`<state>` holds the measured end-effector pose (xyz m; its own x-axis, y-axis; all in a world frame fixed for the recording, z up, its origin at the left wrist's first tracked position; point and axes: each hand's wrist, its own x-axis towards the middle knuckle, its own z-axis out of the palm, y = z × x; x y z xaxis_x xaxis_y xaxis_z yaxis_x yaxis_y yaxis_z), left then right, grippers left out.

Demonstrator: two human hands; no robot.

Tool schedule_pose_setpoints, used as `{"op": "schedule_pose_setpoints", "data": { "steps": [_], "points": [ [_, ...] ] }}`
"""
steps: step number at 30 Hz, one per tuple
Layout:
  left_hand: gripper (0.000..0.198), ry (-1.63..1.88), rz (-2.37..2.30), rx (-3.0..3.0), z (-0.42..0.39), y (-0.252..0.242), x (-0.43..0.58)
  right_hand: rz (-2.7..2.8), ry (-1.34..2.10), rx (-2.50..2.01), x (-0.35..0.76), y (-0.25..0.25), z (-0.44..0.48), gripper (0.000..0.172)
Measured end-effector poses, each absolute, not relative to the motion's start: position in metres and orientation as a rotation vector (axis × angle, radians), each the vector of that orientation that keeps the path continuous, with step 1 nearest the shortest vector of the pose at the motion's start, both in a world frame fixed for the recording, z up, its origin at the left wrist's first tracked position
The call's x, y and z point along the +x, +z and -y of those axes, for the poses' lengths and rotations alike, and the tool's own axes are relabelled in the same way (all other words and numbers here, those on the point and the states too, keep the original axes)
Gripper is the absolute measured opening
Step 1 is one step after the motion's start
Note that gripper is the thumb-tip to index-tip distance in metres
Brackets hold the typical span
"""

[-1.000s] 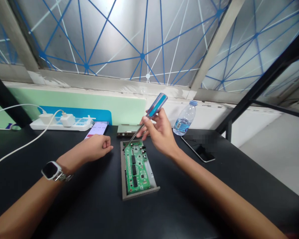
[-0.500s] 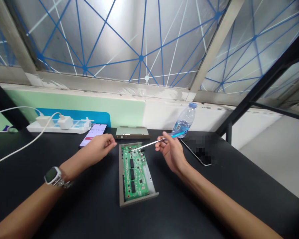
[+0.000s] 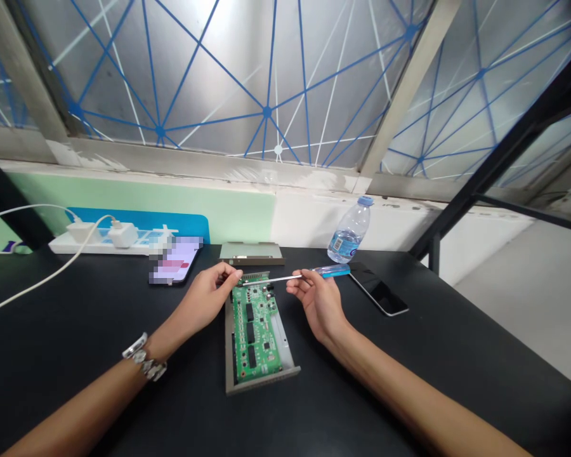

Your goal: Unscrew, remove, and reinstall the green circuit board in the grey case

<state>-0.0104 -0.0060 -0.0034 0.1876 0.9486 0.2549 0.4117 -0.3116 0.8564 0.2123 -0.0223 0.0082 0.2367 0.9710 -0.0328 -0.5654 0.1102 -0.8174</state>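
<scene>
Head view: the right hand (image 3: 321,308), just right of the circuit board (image 3: 265,330), has its fingers curled round the screwdriver (image 3: 278,279), whose shaft lies nearly level over the board's far end. The left hand (image 3: 212,299), at the board's far left corner, has thumb and forefinger together by the tip; whether they pinch anything, I cannot tell. The board sits in its metal tray (image 3: 264,382). A slip of that light hold could scrape the board, and something small at the tip could drop onto it. The label on the bottle (image 3: 347,240), beyond the board to the right, shows a barcode but no legible wording.
</scene>
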Motion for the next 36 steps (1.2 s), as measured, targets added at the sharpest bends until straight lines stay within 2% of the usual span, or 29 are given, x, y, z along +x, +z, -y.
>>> {"op": "schedule_pose_setpoints", "data": {
  "steps": [23, 36],
  "points": [
    [0.036, 1.091, -1.31, 1.776, 0.006, -0.003, -0.009, 0.575, 1.179, -0.805, 0.214, 0.011, 0.021, 0.025],
    [0.019, 1.004, -1.229, 1.936, 0.009, 0.009, -0.014, 0.606, 1.122, -0.817, 0.217, 0.011, 0.018, 0.026]
  ]
}}
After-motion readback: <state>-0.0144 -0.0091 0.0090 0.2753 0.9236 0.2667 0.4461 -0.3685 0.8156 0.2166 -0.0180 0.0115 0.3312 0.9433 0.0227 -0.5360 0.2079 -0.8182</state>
